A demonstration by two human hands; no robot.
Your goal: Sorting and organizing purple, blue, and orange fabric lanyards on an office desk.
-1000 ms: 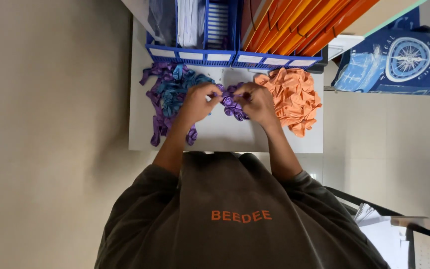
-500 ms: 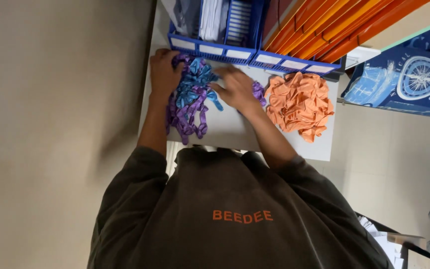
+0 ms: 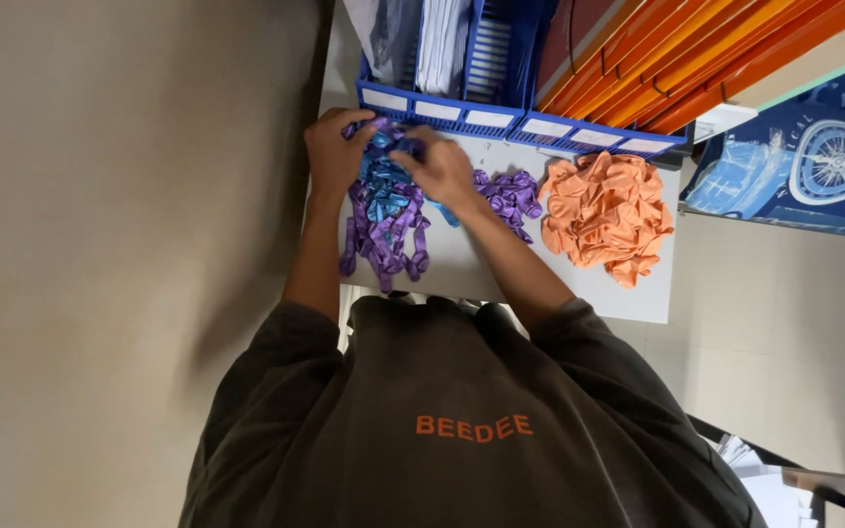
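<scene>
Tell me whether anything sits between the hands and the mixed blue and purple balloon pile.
Nothing visible does. The left hand and right hand both rest directly on the blue and purple balloon pile. The small purple pile and orange pile lie off to the right.

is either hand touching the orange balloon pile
No, both the left hand and right hand are on the mixed purple and blue deflated balloons, apart from the heap of orange deflated balloons.

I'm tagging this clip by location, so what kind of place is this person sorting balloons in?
Probably an office or stockroom: a small white table stands by blue file trays with papers and orange folders, and both hands dig into a mixed balloon pile.
</scene>
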